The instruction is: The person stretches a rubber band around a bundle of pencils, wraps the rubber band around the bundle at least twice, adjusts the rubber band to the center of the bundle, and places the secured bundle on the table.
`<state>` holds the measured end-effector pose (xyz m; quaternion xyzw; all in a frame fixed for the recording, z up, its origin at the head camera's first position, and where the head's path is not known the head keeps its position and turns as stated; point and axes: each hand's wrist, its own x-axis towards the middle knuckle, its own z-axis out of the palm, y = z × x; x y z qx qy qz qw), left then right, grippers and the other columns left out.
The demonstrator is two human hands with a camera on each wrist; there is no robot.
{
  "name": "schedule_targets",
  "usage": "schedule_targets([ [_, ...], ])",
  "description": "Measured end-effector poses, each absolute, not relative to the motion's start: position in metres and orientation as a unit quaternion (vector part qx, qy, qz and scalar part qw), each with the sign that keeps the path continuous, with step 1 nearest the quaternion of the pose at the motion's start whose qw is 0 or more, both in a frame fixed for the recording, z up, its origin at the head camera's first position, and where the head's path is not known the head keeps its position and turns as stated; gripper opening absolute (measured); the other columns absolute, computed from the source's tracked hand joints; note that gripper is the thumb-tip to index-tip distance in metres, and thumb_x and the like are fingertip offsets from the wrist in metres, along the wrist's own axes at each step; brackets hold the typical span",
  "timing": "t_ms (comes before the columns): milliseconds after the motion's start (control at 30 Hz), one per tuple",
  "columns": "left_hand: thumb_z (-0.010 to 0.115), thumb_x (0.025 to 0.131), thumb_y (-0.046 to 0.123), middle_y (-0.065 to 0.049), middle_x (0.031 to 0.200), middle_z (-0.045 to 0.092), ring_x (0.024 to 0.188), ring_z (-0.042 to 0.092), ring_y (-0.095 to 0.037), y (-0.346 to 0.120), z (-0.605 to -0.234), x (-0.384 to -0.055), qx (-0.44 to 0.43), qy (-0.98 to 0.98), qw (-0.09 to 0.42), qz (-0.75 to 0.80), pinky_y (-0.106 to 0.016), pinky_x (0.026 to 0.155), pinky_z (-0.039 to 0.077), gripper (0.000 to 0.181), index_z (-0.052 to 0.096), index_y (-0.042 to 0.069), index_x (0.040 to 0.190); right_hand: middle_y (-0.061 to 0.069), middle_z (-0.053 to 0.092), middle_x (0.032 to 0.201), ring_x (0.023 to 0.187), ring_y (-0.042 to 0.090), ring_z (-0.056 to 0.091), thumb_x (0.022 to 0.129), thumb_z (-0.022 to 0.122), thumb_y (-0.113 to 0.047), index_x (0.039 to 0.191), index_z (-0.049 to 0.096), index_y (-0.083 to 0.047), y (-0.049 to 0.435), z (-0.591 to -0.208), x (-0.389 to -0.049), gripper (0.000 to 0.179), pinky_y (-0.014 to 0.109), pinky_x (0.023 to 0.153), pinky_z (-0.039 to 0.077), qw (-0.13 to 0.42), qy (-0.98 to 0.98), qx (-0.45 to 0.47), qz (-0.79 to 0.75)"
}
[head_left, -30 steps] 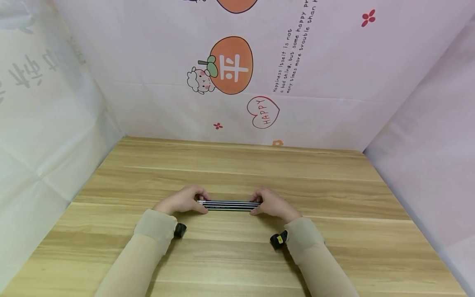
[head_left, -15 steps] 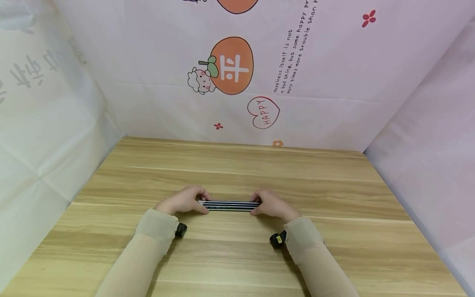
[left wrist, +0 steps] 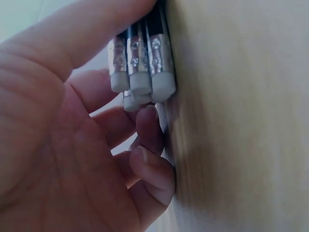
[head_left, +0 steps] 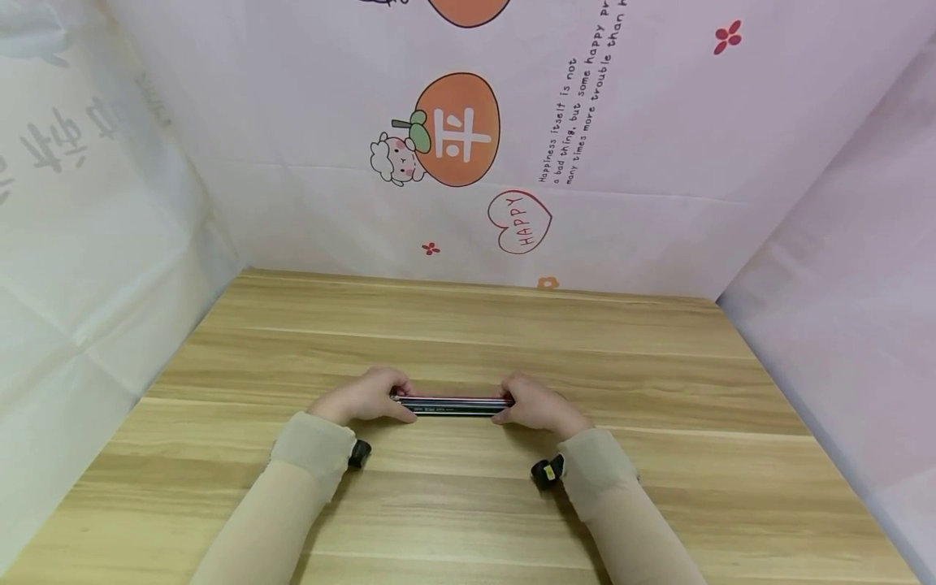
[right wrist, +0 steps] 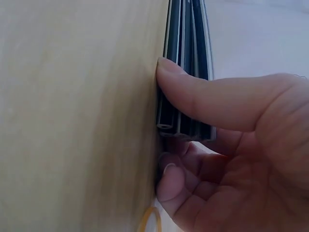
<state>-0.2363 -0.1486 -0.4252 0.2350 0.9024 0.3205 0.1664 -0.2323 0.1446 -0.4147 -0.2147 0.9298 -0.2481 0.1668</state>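
Observation:
A bundle of several dark pencils with pale stripes point(head_left: 455, 407) lies crosswise between both hands, low over the table. At its left end my left hand point(head_left: 366, 397) grips the pencils between thumb and fingers. The left wrist view shows their metal ferrules and white erasers point(left wrist: 140, 82) in a stacked cluster, with the fingers curled behind and below. My right hand point(head_left: 539, 405) pinches the other end. In the right wrist view the thumb lies across the dark pencils point(right wrist: 179, 43), whose flat ends show below it. The fingers curl behind, partly hidden by the bundle.
A wood-grain table point(head_left: 453, 504) extends around the hands. Behind it rises a white printed cloth point(head_left: 621, 236), with plain-looking cloth walls at left point(head_left: 88, 268) and right point(head_left: 841, 292). A small black camera point(head_left: 358, 453) sits at the left wrist, another point(head_left: 545, 471) at the right.
My left hand has shifted slightly to the right. The pencils have turned or regrouped a little between the hands, so their stripes show differently. The right hand is nearly still.

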Motion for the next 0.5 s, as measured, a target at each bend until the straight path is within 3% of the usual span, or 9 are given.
schedule_targets([
  [233, 0.082, 0.082, 0.023, 0.002, 0.088, 0.06, 0.085, 0.045, -0.016, -0.1483, -0.4228, -0.2343, 0.229, 0.908, 0.167, 0.308, -0.034, 0.08, 0.037, 0.02, 0.07, 0.012, 0.094, 0.002, 0.054, 0.088, 0.079, 0.015, 0.044, 0.091, 0.072, -0.016, 0.089, 0.066, -0.008, 0.1427, -0.4146, -0.232, 0.011, 0.029, 0.071, 0.036, 0.172, 0.933, -0.225, -0.222],
  [500, 0.081, 0.083, 0.024, 0.001, 0.086, 0.06, 0.079, 0.045, -0.015, -0.1475, -0.4218, -0.2326, 0.227, 0.909, 0.168, 0.306, -0.03, 0.072, 0.039, 0.021, 0.07, 0.01, 0.094, 0.003, 0.055, 0.091, 0.079, 0.017, 0.046, 0.095, 0.068, -0.02, 0.099, 0.065, -0.004, 0.1398, -0.4133, -0.2285, 0.017, 0.032, 0.07, 0.039, 0.17, 0.944, -0.204, -0.194],
])
